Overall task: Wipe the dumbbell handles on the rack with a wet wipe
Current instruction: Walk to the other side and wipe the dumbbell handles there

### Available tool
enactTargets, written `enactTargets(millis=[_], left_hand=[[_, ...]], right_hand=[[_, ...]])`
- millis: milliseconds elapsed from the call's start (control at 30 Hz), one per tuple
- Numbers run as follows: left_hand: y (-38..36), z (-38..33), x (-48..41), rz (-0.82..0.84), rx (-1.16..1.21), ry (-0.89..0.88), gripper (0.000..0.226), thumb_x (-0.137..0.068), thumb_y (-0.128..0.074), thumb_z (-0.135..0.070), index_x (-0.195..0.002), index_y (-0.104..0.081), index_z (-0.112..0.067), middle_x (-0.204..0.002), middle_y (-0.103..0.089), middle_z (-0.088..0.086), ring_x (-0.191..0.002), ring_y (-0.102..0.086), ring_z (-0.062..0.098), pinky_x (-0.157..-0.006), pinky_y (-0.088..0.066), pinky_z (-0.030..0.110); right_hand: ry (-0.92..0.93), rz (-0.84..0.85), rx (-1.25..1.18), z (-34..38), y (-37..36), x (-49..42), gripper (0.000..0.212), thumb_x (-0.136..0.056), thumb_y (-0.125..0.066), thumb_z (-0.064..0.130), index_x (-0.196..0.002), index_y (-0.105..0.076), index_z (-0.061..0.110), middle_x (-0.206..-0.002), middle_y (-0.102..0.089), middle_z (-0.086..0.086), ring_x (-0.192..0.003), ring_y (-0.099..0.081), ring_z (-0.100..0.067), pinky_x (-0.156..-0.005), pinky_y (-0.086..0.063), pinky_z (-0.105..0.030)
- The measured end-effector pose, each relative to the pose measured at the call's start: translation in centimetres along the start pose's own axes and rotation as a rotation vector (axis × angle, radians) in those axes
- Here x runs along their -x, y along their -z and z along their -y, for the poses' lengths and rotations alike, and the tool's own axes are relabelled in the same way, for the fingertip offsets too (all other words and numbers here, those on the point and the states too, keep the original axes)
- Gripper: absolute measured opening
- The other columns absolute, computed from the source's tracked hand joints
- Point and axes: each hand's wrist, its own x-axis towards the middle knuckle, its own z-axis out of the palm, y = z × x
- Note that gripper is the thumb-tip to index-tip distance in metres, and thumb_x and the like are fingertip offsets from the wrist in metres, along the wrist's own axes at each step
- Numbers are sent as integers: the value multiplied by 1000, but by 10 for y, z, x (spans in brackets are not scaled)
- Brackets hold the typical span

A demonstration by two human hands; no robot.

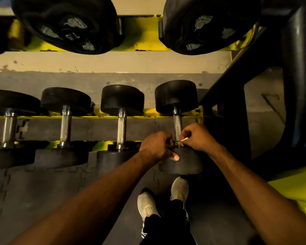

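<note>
Several black dumbbells lie on the lower shelf of a yellow rack (pixel 148 117), their knurled steel handles pointing toward me. Both my hands meet at the near end of the rightmost dumbbell's handle (pixel 177 123). My right hand (pixel 197 137) pinches a small white wet wipe (pixel 184 139) against the handle's near end. My left hand (pixel 157 147) has its fingers curled at the handle's near end, and its thumb rests on the near black head (pixel 185 163). Most of the wipe is hidden between the fingers.
Three other handles (pixel 122 129) (pixel 66 126) (pixel 9 127) lie to the left. Two large dumbbell heads (pixel 67 23) (pixel 208 23) hang on the upper shelf above. A black rack upright (pixel 237 110) stands right. My white shoes (pixel 179 189) stand on the dark floor mat below.
</note>
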Motion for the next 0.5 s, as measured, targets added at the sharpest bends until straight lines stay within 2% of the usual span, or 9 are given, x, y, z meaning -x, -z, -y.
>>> enactTargets(millis=[67,167,200,267,367,433,500], left_hand=[[3,0,-1,16,6,-2,38,-63,-92,-29,-87,-64,-19,-90,-69,1,-89,-64,19,-84,-56,45],[7,3,-4,29,14,-4,39,-61,-93,-27,-85,-64,-20,-89,-69,-1,-89,-65,18,-84,-57,47],[7,3,-5,30,11,-4,39,-60,-94,-27,-84,-64,-20,-88,-69,-2,-89,-65,17,-84,-57,47],[5,4,-5,16,21,-8,38,-60,-94,-27,-83,-64,-20,-88,-70,-2,-89,-65,16,-84,-57,46],[3,5,-5,-9,34,-13,37,-60,-93,-26,-83,-64,-19,-89,-69,-3,-90,-65,17,-84,-57,46],[3,6,-4,-5,26,-19,38,-59,-93,-27,-80,-63,-20,-89,-69,-3,-90,-65,17,-84,-56,45],[5,6,-4,3,32,-24,38,-58,-94,-27,-75,-60,-23,-89,-69,-4,-89,-65,17,-83,-56,45]], right_hand=[[24,-27,-12,6,3,-7,21,-75,-80,7,-71,-69,24,-77,-70,4,-78,-68,-13,-73,-57,-30],[114,-263,-84,16,2,-17,10,-80,-77,10,-88,-75,15,-88,-72,-2,-81,-65,-14,-72,-51,-24],[139,-296,-92,19,2,-18,10,-81,-76,9,-91,-76,12,-90,-71,-3,-81,-63,-13,-69,-47,-20],[154,-207,-77,16,2,-17,11,-81,-76,8,-92,-76,11,-91,-69,-1,-84,-63,-11,-68,-44,-15],[176,49,127,3,4,-14,15,-76,-81,10,-90,-77,16,-94,-73,-1,-90,-67,-13,-81,-55,-27],[200,27,190,2,4,-16,19,-80,-78,12,-98,-76,14,-104,-70,-4,-96,-65,-15,-83,-52,-25],[247,-125,90,9,2,-17,22,-85,-73,10,-107,-73,8,-112,-64,-7,-100,-61,-16,-79,-46,-19]])
